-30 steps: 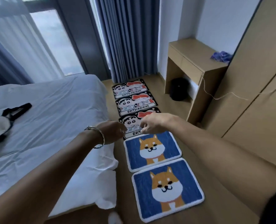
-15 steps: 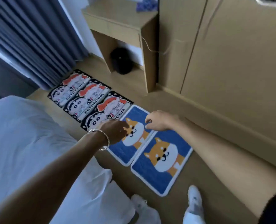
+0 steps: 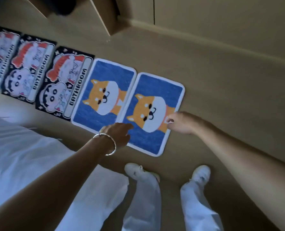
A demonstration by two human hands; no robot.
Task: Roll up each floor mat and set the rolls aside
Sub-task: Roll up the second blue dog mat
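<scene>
Wooden floor lay under us: our left hand reached loose-fingered over the nearest dog mat, our right hand curled at its edge, grip unclear. It lay flat, ending a row of 5 mats beside the bed.

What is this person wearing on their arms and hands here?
Both forearms are bare, with no sleeves or gloves in view. The left hand has a thin silver bangle at its wrist. The right hand and its wrist show nothing worn.
</scene>
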